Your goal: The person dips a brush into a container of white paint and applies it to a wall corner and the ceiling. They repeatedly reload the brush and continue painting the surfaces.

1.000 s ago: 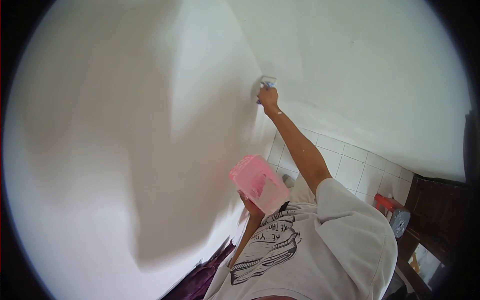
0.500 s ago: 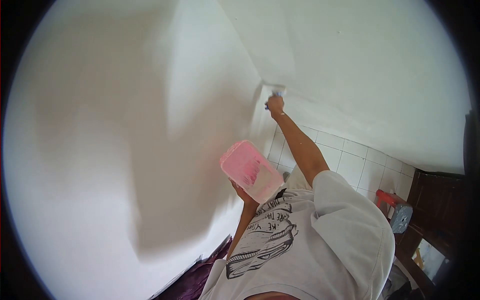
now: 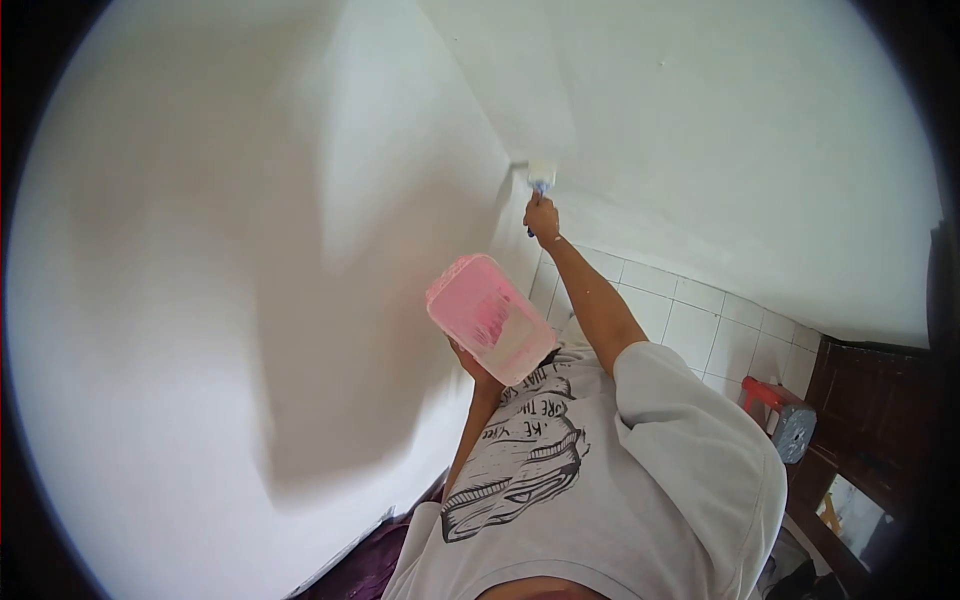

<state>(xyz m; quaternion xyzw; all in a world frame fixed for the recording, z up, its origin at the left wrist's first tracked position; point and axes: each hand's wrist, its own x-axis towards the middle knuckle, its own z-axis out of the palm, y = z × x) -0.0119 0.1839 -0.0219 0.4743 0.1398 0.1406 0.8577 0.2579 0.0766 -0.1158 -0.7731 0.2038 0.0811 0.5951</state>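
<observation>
The paintbrush sits with its bristles pressed into the corner where the two white walls meet, far up and a little right of centre in the view. The right hand grips its blue handle from below, fingers clamped round it, arm stretched out nearly straight. With so long a reach, I judge the brush could easily wander off the corner line and leave an uneven edge or a smear on the adjoining wall.

Nearer and lower, the left hand holds a pink container from underneath; its fingers are mostly hidden behind the tub, so only a cupping grip can be made out. The container is tilted, its whitish inside turned toward the camera, and it hangs just above the printed grey T-shirt. If it holds wet paint, that tilt looks like the main risk: a slop over the rim would land on the shirt or on the purple cloth lying at the foot of the wall.

Beyond the arm to the right run white tiles, with a red and grey object and dark wooden furniture at the right edge; drips flicked off the brush could spot them.
</observation>
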